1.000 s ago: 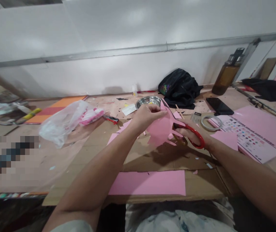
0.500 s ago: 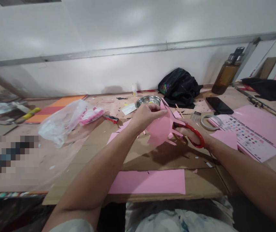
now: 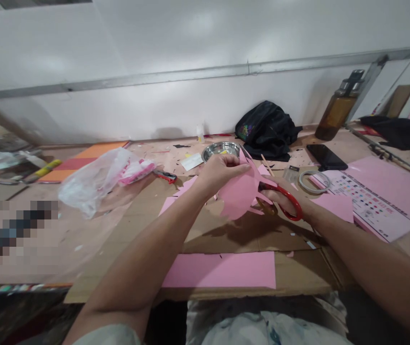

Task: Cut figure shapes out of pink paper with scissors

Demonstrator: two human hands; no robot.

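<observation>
My left hand [image 3: 222, 171] sat just above centre frame, fingers pinched on the top edge of the pink paper cutout [image 3: 240, 194], holding it up off the cardboard [image 3: 226, 235]. My right hand [image 3: 280, 201] was right of centre, fingers through the red handles of the scissors [image 3: 284, 201], closed around them. The blades ran up and left along the cutout's right edge; couldn't tell from this angle how far apart they stood. The cutout hung between both hands, ragged along the bottom, well clear of the cardboard.

A full pink sheet [image 3: 222, 270] lay flat on the cardboard, lower centre. Small pink scraps [image 3: 176, 196] sat left of my left hand.

Behind my left hand: metal bowl [image 3: 221, 149]. Behind that, upper right: black bag [image 3: 265, 129] against the wall. Brown bottle [image 3: 339, 108] stood further right. Black phone [image 3: 325, 157] lay face down right of the bag, tape roll [image 3: 312, 181] just below it in frame, near my right wrist. More pink paper with a printed colour chart [image 3: 363, 201] was at the right edge. Clear plastic bag [image 3: 97, 179] with pink contents lay left of centre.
</observation>
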